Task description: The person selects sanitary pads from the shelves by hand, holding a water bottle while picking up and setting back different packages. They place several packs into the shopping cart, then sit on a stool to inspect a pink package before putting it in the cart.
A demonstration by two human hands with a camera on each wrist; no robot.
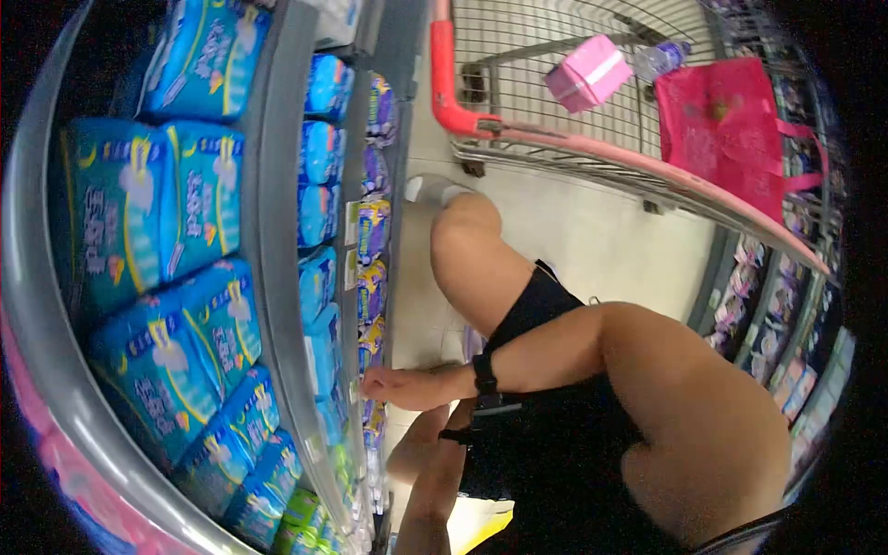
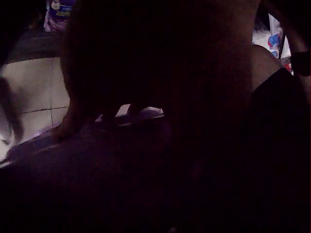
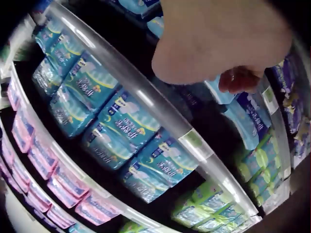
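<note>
Two bare hands, down low by a grey shelf (image 1: 280, 185). Squats with one bent knee (image 1: 467, 240) out toward a cart (image 1: 446, 74). Reaches with the right hand (image 1: 402, 387) to the shelf edge, close to blue packs (image 1: 318, 277) and small purple packs (image 1: 373, 228). Curls those fingers in, with nothing to be seen in them. Has the left hand (image 2: 136, 63) mostly hidden behind the right arm in the head view, and very dark in its own wrist view. Points those fingers down at a purple thing (image 2: 92, 155), right under the hand, with pale floor (image 2: 39, 82) past it. Cannot tell how far open, or if holding on. Wears a black band (image 1: 486, 375) on the right wrist. Has pink packs (image 3: 63, 182) and green packs (image 3: 209, 208) near, too. In the cart, has a pink box (image 1: 589, 74), a bottle (image 1: 661, 60) and a pink bag (image 1: 712, 139)
</note>
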